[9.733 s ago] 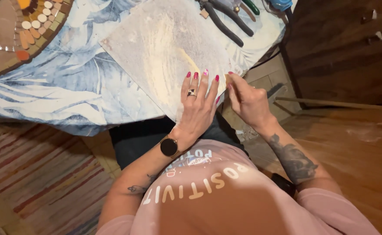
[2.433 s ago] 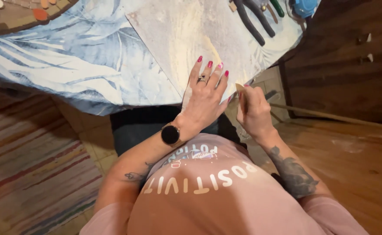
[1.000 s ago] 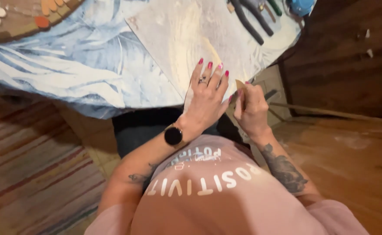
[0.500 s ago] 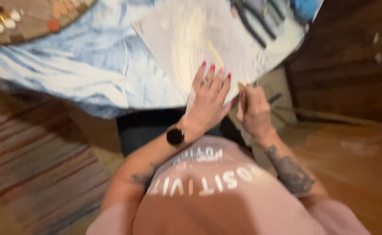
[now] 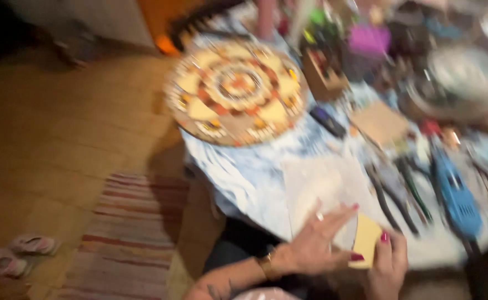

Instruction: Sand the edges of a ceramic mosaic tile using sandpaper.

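Observation:
The picture is blurred by motion. My left hand (image 5: 322, 241) lies flat, fingers spread, on the near end of a pale dusty sheet (image 5: 316, 180) on the table. My right hand (image 5: 389, 265) is just to its right at the table edge and holds a small pale yellow tile piece (image 5: 366, 241) between thumb and fingers. The piece touches the left hand's fingertips. A dark watch sits on my left wrist.
A round mosaic (image 5: 235, 89) lies at the table's far left. Pliers (image 5: 391, 194) and a blue tool (image 5: 454, 194) lie to the right. Behind them are a small wooden square (image 5: 380, 123), a wooden holder (image 5: 322, 72) and a silvery bowl (image 5: 461, 78). A striped rug (image 5: 127, 233) and pink slippers (image 5: 19, 254) are on the floor.
The view has swung up from my lap to the whole table. The tile piece, held edge-on at the sheet's edge before, now shows its flat face beside my left fingertips.

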